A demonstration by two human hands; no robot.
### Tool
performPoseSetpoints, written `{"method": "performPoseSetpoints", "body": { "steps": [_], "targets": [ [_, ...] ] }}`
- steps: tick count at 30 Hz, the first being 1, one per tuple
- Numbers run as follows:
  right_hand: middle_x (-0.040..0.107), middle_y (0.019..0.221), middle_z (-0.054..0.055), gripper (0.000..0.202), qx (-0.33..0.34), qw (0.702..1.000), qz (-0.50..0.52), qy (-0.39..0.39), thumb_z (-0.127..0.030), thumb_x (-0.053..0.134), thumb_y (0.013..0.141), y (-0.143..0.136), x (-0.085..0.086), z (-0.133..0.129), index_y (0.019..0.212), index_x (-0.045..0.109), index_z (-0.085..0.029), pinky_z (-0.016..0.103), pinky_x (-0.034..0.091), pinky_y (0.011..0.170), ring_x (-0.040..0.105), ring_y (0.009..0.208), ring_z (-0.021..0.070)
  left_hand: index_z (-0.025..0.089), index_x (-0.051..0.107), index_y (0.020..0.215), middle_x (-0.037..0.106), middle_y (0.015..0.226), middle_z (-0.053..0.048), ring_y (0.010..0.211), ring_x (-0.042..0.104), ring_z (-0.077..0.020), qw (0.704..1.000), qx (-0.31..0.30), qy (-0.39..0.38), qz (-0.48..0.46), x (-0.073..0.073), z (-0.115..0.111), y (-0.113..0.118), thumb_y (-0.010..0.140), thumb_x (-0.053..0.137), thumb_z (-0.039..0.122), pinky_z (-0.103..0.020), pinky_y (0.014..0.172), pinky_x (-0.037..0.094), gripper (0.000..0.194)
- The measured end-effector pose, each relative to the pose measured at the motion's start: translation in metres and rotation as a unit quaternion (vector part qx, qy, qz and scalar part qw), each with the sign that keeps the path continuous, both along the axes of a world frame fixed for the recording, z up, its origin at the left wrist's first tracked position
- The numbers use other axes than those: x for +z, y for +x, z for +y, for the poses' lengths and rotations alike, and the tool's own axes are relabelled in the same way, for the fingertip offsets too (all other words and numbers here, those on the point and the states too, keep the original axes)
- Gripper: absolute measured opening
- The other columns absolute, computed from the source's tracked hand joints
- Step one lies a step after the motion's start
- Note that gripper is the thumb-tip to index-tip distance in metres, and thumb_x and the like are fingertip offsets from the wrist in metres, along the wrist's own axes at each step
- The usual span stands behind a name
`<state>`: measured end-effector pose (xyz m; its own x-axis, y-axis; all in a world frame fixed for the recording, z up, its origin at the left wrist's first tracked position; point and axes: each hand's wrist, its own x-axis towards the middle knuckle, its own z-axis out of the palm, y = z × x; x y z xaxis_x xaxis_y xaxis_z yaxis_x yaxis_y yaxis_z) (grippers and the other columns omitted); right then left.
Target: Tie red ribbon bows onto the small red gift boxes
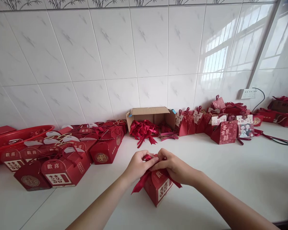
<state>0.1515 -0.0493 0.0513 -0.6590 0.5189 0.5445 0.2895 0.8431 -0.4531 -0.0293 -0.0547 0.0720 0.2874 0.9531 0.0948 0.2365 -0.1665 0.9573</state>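
Gift box [155, 189]: the red carton stands on the white worktop [242, 169], directly in front of the person, one corner toward the camera, with its top beneath both hands.

Head view, hands. The left hand [139, 166] is narrow, thumb and fingers pinched on the red ribbon [141, 183] at the crown of the box. The right hand [175, 167] is likewise narrow and appears to pinch the same ribbon from the other side; its fingertips are partly hidden, so the exact grip cannot be told. One ribbon tail hangs off each side of the box.

Head view, surroundings. Behind the hands, an open cardboard box [150, 111] stands near the wall with loose ribbons [144, 129] spilling from its front. Red cartons [105, 150] are grouped on the left; tapered packets [227, 132] stand on the right.

Recommended handling, by judgement:
1. Keep the crossing of the ribbon centred over the top flaps.
2. Maintain even tension in both hands; unequal pull could tilt or turn the light carton.
3. Press down only lightly, since thin card is likely to buckle.
4. Keep the satin flat; twists would spoil the finish and slippery material may loosen.
5. Check that both tails are similar in length before releasing.
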Motion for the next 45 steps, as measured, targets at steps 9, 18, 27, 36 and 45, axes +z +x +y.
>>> {"method": "performPoseSetpoints", "body": {
  "steps": [9, 18, 27, 36, 45],
  "targets": [
    [0.053, 0.081, 0.001, 0.016, -0.091, 0.985, 0.118, -0.082, -0.015, 0.042, 0.084, 0.002, -0.004, 0.005, 0.077, 0.030, -0.023, 0.027, 0.041, 0.060, 0.047, 0.069, 0.0133, 0.016, 0.055, 0.067, 0.067, 0.093, -0.006, 0.091, 0.062, -0.0223, 1.000, 0.003, -0.007, -0.013, -0.004, 0.002, 0.000, 0.068, 0.070, 0.039, -0.032, 0.077, 0.050, 0.028],
    [0.056, 0.076, -0.001, 0.012, -0.163, 0.969, 0.148, -0.111, -0.024, 0.048, 0.085, 0.015, -0.004, 0.010, 0.079, 0.037, -0.022, 0.026, 0.041, 0.058, 0.052, 0.064, 0.0130, 0.015, 0.057, 0.074, 0.065, 0.110, -0.011, 0.100, 0.061, -0.0241, 1.000, -0.015, -0.018, 0.018, -0.001, 0.001, -0.005, 0.062, 0.075, 0.031, -0.036, 0.085, 0.047, 0.026],
    [0.060, 0.072, 0.002, 0.033, -0.172, 0.968, 0.056, -0.172, -0.047, 0.044, 0.088, 0.018, -0.001, 0.007, 0.077, 0.057, -0.018, 0.025, 0.042, 0.056, 0.052, 0.063, 0.0128, 0.017, 0.050, 0.073, 0.065, 0.106, -0.009, 0.093, 0.064, -0.0223, 0.998, -0.040, -0.033, -0.020, 0.003, -0.002, -0.007, 0.071, 0.068, 0.039, -0.035, 0.079, 0.050, 0.029],
    [0.057, 0.066, 0.000, 0.031, -0.187, 0.969, 0.070, -0.148, -0.039, 0.045, 0.087, 0.011, -0.004, 0.008, 0.065, 0.051, -0.019, 0.025, 0.041, 0.058, 0.048, 0.063, 0.0128, 0.016, 0.049, 0.068, 0.063, 0.112, -0.012, 0.097, 0.063, -0.0246, 1.000, 0.004, -0.017, -0.008, -0.003, -0.001, -0.005, 0.065, 0.073, 0.031, -0.037, 0.082, 0.050, 0.029],
    [0.056, 0.064, 0.000, 0.032, -0.195, 0.969, 0.058, -0.142, -0.039, 0.045, 0.087, 0.012, -0.004, 0.006, 0.063, 0.050, -0.018, 0.024, 0.039, 0.057, 0.047, 0.060, 0.0121, 0.017, 0.045, 0.069, 0.066, 0.105, -0.013, 0.097, 0.063, -0.0265, 0.999, 0.011, -0.022, -0.028, -0.004, 0.000, -0.004, 0.062, 0.077, 0.031, -0.040, 0.083, 0.050, 0.035]
  ]
}}
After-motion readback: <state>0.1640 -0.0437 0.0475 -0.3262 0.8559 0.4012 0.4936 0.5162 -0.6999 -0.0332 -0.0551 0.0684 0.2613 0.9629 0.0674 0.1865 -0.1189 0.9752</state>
